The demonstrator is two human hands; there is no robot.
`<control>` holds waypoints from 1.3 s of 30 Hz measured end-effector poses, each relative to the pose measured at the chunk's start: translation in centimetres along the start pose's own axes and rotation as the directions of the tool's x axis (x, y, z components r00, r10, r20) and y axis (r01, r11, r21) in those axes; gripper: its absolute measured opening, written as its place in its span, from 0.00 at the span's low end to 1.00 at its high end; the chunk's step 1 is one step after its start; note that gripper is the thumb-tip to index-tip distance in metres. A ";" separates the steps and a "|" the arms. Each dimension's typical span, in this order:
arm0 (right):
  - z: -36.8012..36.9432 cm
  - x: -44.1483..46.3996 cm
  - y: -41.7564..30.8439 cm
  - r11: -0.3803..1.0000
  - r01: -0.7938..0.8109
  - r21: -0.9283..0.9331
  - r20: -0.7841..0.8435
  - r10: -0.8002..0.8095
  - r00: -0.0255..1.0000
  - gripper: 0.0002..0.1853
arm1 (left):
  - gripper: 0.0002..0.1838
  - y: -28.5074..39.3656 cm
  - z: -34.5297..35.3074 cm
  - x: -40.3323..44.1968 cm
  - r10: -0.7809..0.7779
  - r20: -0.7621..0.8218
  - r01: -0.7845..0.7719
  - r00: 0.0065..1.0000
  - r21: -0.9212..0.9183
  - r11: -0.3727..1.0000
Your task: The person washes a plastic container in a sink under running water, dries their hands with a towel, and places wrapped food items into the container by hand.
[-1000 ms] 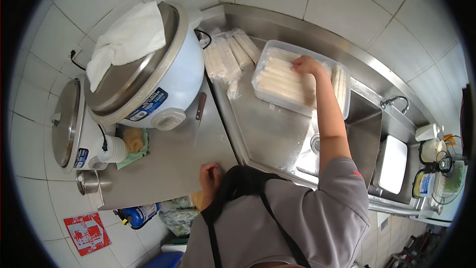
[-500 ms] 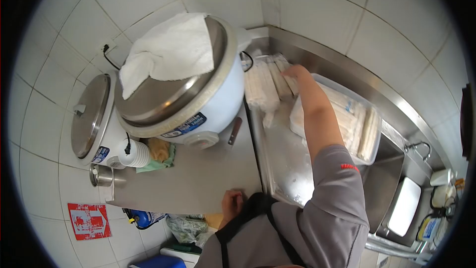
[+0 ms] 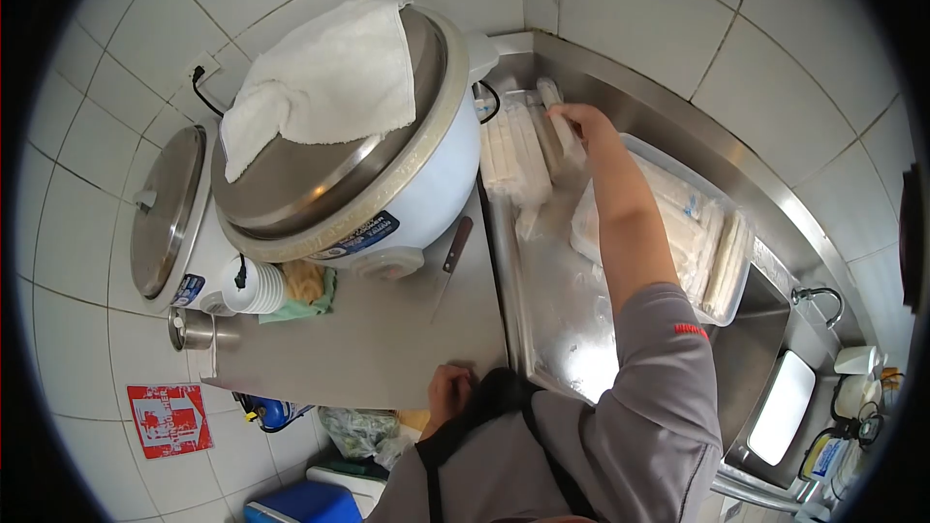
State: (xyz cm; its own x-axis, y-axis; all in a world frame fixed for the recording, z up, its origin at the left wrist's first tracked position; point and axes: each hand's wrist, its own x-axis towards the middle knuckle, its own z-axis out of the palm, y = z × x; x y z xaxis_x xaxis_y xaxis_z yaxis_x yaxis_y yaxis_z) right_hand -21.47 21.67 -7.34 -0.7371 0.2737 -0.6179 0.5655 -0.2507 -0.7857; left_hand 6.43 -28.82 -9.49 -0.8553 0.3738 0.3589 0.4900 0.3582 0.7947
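My right hand (image 3: 578, 118) reaches to the back of the steel draining surface, its fingers closed around the end of a long pale pack in clear plastic (image 3: 550, 92), which is tilted up. Left of it lie similar pale packs (image 3: 506, 157) in clear bags. Beneath my forearm stands a clear plastic tub (image 3: 744, 261) holding several more wrapped pale packs. My left hand (image 3: 449, 393) is down at the counter's front edge, close to my body, with fingers curled and nothing visible in them.
A large rice cooker (image 3: 436, 174) with a white cloth (image 3: 339, 77) on its lid stands at left, a second cooker (image 3: 170, 218) beside it. A knife (image 3: 458, 245) lies on the counter (image 3: 358, 358). Stacked white cups (image 3: 257, 288) stand nearby. At right is a sink (image 3: 741, 353) with a tap (image 3: 821, 298).
My right hand has gripped a pale pack and raised its end. The view has shifted slightly, showing more of the knife's blade. My left hand stays by the counter edge.
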 end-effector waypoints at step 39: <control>10.7 -5.0 2.6 0.392 0.301 -0.869 -0.004 -0.614 0.789 0.26 | 0.06 0.5 -0.3 0.2 -0.012 0.010 0.012 1.000 -0.070 0.998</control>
State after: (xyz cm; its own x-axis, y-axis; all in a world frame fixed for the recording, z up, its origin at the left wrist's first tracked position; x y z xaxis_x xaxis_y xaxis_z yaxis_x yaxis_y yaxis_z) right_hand -20.28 9.72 -5.94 -0.9276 0.3736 -0.0047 0.3214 0.7915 -0.5198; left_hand 6.50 -28.83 -8.84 -0.8592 0.3781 0.3446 0.4665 0.3025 0.8312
